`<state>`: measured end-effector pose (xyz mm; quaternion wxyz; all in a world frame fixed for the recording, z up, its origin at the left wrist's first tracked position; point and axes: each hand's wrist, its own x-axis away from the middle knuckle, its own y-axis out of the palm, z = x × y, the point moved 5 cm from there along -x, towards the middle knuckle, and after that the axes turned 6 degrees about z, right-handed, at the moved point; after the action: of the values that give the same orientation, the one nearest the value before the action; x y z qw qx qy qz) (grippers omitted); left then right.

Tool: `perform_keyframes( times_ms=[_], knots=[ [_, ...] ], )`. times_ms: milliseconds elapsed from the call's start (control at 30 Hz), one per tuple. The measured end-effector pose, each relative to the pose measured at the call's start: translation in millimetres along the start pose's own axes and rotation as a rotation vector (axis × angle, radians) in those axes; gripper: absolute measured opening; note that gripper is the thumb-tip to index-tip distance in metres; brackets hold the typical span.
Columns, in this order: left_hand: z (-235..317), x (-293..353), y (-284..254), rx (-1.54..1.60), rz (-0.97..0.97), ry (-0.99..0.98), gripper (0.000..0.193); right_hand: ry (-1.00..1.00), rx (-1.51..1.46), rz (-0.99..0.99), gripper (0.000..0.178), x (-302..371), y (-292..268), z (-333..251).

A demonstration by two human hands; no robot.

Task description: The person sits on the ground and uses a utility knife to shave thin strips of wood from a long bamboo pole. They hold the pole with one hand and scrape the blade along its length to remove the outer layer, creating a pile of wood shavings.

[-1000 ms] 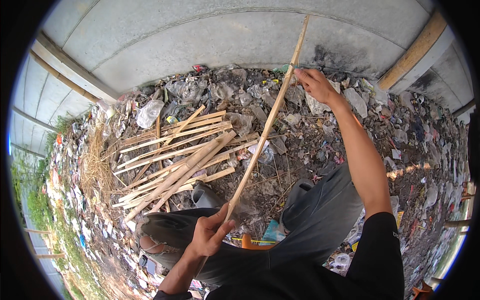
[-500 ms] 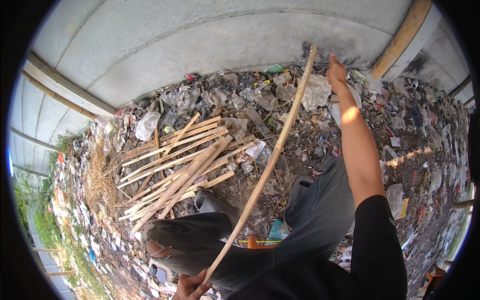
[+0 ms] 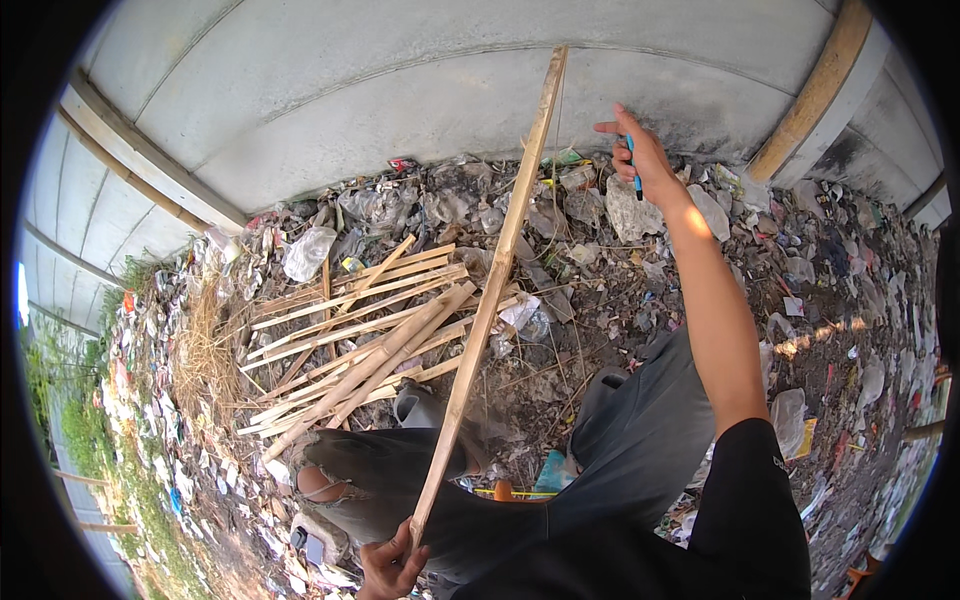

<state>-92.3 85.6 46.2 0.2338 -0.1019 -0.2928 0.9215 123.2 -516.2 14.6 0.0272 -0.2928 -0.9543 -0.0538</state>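
Note:
My left hand (image 3: pixel 392 562), at the lower edge, is closed around the near end of a long, flat wooden strip (image 3: pixel 495 290). The strip slants up and away past my knees, its far end in front of the grey wall. To the right of that end is my right hand (image 3: pixel 652 165), holding a slim blue pen (image 3: pixel 631 157) with a dark end. One of its fingers points out to the left, apart from the strip. Several similar pale strips (image 3: pixel 365 368) lie heaped on the ground, left of the held one.
Concrete panels form a wall (image 3: pixel 400 95) ahead, with a bamboo pole (image 3: pixel 815 95) leaning at its right. Plastic litter and stones (image 3: pixel 632 212) cover the dark ground. Dry straw (image 3: pixel 205 345) lies left of the heap. Something orange (image 3: pixel 503 490) shows between my legs.
The held strip's far end has swung left and up. My right hand has shifted slightly left and turned, so the blue pen now shows. My left hand keeps its grip.

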Motion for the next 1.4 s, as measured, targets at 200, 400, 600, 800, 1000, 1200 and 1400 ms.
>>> perform_keyframes(
  times_ms=[200,400,600,800,1000,1200,1400],
  knots=[
    [-26,28,1,-0.261,-0.008,0.039,0.041,-0.035,-0.017,-0.05,0.067,6,1,-3],
    [-31,43,0,-0.458,0.05,0.222,0.039,-0.142,0.034,-0.004,0.044,0,4,0],
    [-81,84,-40,-0.472,0.028,0.324,0.051,-0.233,0.31,0.199,0.051,-24,-56,-5],
    [-80,104,-52,-0.82,-0.09,0.139,0.025,-0.252,0.811,0.642,0.062,-24,-125,-11],
    [-99,88,-23,-0.21,0.137,-0.299,0.045,-0.059,0.261,-0.013,0.069,30,-10,-15],
    [-14,16,12,-0.481,0.098,0.188,0.063,-0.142,0.176,-0.43,0.049,110,112,-22],
    [1,-22,46,-0.391,0.203,0.231,0.065,-0.197,0.171,-0.455,0.046,134,135,-17]
  ],
)
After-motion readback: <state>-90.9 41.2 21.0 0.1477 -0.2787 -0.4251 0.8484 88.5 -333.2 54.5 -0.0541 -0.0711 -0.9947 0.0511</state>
